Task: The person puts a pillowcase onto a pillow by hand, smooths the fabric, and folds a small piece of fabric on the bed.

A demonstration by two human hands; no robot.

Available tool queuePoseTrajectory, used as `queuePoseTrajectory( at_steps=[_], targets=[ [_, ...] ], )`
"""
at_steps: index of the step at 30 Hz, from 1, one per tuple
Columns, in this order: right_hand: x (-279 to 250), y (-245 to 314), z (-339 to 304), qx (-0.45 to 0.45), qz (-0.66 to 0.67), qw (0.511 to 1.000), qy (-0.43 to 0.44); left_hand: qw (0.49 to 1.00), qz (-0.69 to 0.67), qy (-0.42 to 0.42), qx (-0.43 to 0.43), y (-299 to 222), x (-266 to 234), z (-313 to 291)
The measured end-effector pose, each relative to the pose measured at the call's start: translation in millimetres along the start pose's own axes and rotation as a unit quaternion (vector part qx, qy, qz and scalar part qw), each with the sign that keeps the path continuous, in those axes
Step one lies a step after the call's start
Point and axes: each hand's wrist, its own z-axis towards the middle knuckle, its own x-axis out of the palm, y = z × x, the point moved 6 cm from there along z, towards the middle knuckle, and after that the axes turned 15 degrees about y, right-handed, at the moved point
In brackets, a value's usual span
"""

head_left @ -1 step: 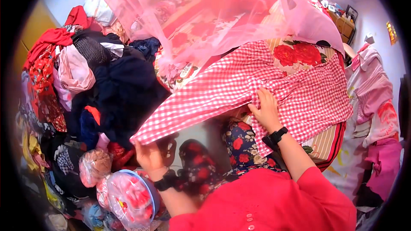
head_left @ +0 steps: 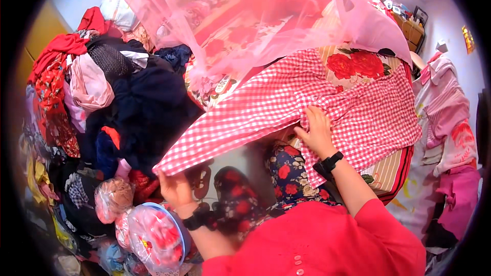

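A red-and-white checked garment (head_left: pixel 255 99) lies spread on the bed, with one long narrow part drawn out to the left past the bed's edge. My left hand (head_left: pixel 175 188) is closed on the tip of that part and holds it up. Flat on the middle of the cloth rests my right hand (head_left: pixel 318 132), fingers stretched out, thumb apart. Whether the garment is a shirt or trousers I cannot tell. Under it shows the striped bedcover (head_left: pixel 394 171) with large red flowers.
Sheer pink netting (head_left: pixel 215 30) hangs over the far bed. To the left is a heap of clothes (head_left: pixel 146 97). Near my left forearm stands a blue basin (head_left: pixel 185 235) with plastic-wrapped things. More pink clothes (head_left: pixel 445 102) lie along the right, and a wooden cabinet (head_left: pixel 409 28) stands behind.
My left hand has shifted very slightly left with the garment's tip. My right hand stays in place on the cloth, its thumb a little farther out.
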Motion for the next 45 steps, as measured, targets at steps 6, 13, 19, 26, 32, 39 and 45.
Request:
queuePoseTrajectory(
  at_steps=[6, 13, 19, 26, 32, 39, 45],
  targets=[
    [28.3, 34.9, 0.1, -0.058, -0.041, 0.996, 0.06, 0.995, -0.035, 0.006, 0.093, -60.1, -31.5, -25.3],
    [62.1, 35.6, 20.5, -0.023, -0.059, 0.998, 0.021, 0.975, -0.146, 0.129, 0.103, -96.9, 17.8, -33.9],
    [4.3, 26.6, 47.2, -0.064, 0.074, 0.992, -0.078, 0.972, -0.085, 0.175, 0.128, -141.0, 60.8, -38.5],
    [-196.1, 52.8, 75.6, -0.188, 0.347, 0.915, -0.085, 0.921, -0.052, 0.331, 0.199, -219.9, 132.3, -30.8],
    [-353.3, 67.4, 29.6, -0.174, 0.282, 0.934, -0.132, 0.795, 0.421, -0.119, 0.42, -193.4, 243.4, -32.0],
    [-397.4, 9.1, 26.0, -0.066, 0.056, 0.994, 0.064, 0.969, 0.002, 0.245, 0.025, -120.0, 170.1, 50.7],
    [-348.4, -143.1, 66.6, 0.019, -0.234, 0.971, -0.032, 0.952, 0.165, 0.249, -0.067, 126.4, 177.4, 123.1]
  ],
)
